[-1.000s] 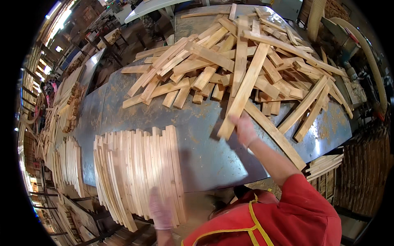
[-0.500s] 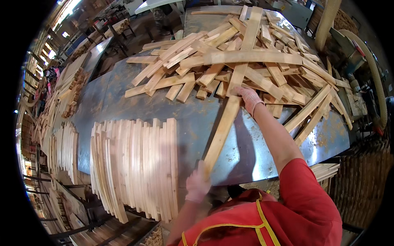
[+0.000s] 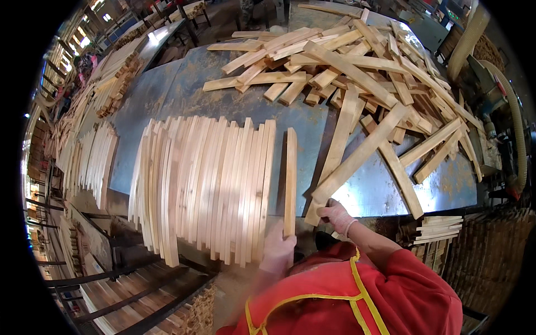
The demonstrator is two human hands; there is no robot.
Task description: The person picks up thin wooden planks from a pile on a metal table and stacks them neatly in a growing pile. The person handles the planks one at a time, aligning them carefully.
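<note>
My left hand (image 3: 278, 245), somewhat blurred, is closed around the near end of a narrow wooden slat (image 3: 291, 173), which stands on edge just right of a row of slats (image 3: 212, 184) packed side by side. At the table's near edge my right hand (image 3: 336, 216) grips the near end of another wooden slat (image 3: 314, 213). A diagonal slat (image 3: 363, 156) lies across that one, its lower end close to my right fingers. Beyond both hands spreads a jumbled pile of slats (image 3: 357, 67).
The metal table (image 3: 223, 84) carries sawdust. A single slat (image 3: 403, 181) points toward its near edge from the pile. Ribbed hoses (image 3: 505, 106) hang at the right. More stacked wood (image 3: 97, 162) lies at the left, and a black metal rack (image 3: 128, 301) stands below.
My left hand has swung a slat upright on edge beside the row. My right hand has come nearer to me, onto a slat's end. Several slats have slid toward the near edge.
</note>
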